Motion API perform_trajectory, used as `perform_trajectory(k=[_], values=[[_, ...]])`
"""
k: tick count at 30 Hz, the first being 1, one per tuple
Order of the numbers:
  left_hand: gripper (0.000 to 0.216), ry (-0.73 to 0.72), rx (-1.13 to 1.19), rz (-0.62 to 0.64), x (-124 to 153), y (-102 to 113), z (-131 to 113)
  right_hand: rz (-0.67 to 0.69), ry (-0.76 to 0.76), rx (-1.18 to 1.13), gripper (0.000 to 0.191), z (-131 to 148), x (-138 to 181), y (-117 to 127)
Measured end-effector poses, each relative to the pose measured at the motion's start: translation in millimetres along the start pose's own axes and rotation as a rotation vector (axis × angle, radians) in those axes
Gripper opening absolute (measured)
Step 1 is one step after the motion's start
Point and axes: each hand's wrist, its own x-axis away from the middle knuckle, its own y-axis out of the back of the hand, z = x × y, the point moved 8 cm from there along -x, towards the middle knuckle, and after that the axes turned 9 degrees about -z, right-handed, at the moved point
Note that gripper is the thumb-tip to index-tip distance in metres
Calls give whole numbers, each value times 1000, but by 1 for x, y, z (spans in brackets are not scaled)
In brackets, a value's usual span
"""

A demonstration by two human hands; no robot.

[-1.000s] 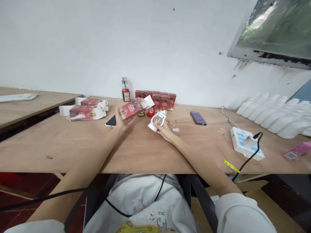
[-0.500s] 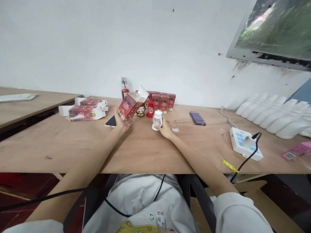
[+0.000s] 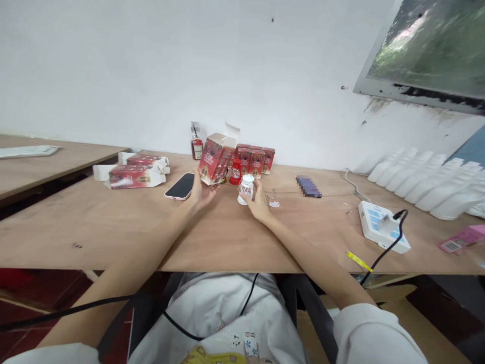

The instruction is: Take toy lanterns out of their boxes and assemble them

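My left hand (image 3: 202, 193) grips a red printed cardboard box (image 3: 212, 157) from below. The box is tilted, and its white top flap stands open. In my right hand (image 3: 258, 201) is a small white lantern (image 3: 247, 188) with a clear middle, fingers wrapped round its right side. Just behind it stands a red lantern (image 3: 235, 172), near several closed red boxes (image 3: 257, 161). Another lantern behind the held box is mostly hidden. Small white pieces (image 3: 274, 204) lie on the table to the right of my right hand.
A phone (image 3: 181, 186) lies beside my left hand. Two open-flapped red boxes (image 3: 131, 176) rest at left; a bottle (image 3: 196, 144) stands by the wall. To the right are a pixelated dark object (image 3: 308, 186), a power strip (image 3: 382, 227) with a black cable, and white plastic pieces (image 3: 435, 182).
My left hand has moved right and turned the box more upright, uncovering more of the phone and hiding the lantern behind. My right hand keeps the white lantern in nearly the same place.
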Motion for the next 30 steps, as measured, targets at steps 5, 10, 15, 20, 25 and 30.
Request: perform_trajectory(k=[5, 10, 15, 20, 25, 30], values=[[42, 62, 9, 175, 17, -19, 4, -155, 210, -12, 47, 38, 14, 10], [38, 39, -74, 319, 28, -31, 8, -146, 166, -67, 60, 48, 24, -1], [42, 16, -255, 490, 31, -37, 19, -62, -29, -216, 65, 35, 20, -12], [54, 20, -275, 530, 34, -39, 20, -65, -109, -348, 55, 21, 11, -13], [55, -16, -305, 521, 37, -41, 18, -82, -149, -488, 49, 20, 8, -13], [50, 12, -321, 510, 34, -37, 22, -46, -150, -532, 52, 22, 8, -14]])
